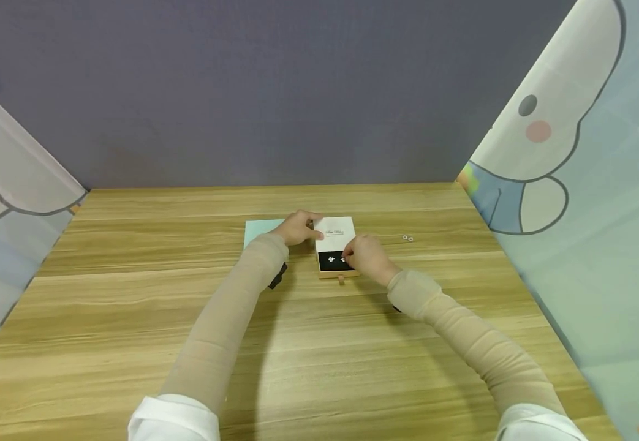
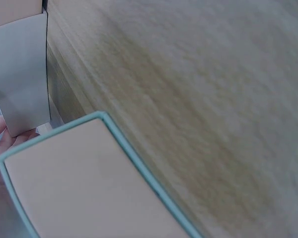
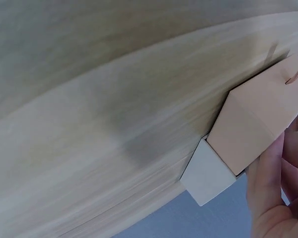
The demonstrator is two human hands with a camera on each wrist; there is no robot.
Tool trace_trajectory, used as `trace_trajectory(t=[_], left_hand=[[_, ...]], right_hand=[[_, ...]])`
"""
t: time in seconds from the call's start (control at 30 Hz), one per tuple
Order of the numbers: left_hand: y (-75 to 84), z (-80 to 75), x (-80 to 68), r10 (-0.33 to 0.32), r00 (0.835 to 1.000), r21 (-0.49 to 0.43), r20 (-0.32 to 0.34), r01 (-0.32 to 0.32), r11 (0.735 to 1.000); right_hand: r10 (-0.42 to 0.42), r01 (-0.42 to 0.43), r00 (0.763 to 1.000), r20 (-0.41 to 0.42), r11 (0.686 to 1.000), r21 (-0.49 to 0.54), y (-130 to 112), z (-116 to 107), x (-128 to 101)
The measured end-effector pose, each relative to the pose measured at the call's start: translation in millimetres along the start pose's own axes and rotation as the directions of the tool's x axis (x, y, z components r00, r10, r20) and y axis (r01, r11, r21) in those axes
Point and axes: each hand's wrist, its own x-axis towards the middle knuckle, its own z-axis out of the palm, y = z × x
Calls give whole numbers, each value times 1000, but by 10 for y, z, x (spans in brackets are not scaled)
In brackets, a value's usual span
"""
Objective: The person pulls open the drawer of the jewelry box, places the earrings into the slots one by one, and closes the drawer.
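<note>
1. Teal card (image 1: 257,231) lies flat on the wooden surface (image 1: 132,294), just left of the box.
2. Left hand (image 1: 299,228) grips the white sleeve (image 1: 334,234) at its left edge, fingers curled.
3. Tan drawer box (image 1: 337,264) sits at surface centre, slid partly out, earrings (image 1: 336,260) on its dark insert.
4. Right hand (image 1: 367,257) pinches at the drawer's right side.
5. Small ear backs (image 1: 407,238) lie right, apart.

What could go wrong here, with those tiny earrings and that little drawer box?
The right hand works at small earrings in the half-open drawer; one could slip from the fingers and roll across the table. Two tiny loose pieces lie apart on the wood, easy to brush off. If the left hand on the white sleeve lets go, the box may shift.
</note>
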Motion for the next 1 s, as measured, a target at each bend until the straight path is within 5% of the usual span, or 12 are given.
trace_trajectory(t=[0.23, 1.0], left_hand=[[-6, -5, -10, 0, 1000, 6, -7, 0, 1000], [-24, -6, 14, 20, 1000, 22, -8, -20, 1000]], right_hand=[[-28, 27, 1000, -11, 997, -71, -32, 19, 0], [-5, 6, 1000, -29, 998, 62, 47, -77, -38]])
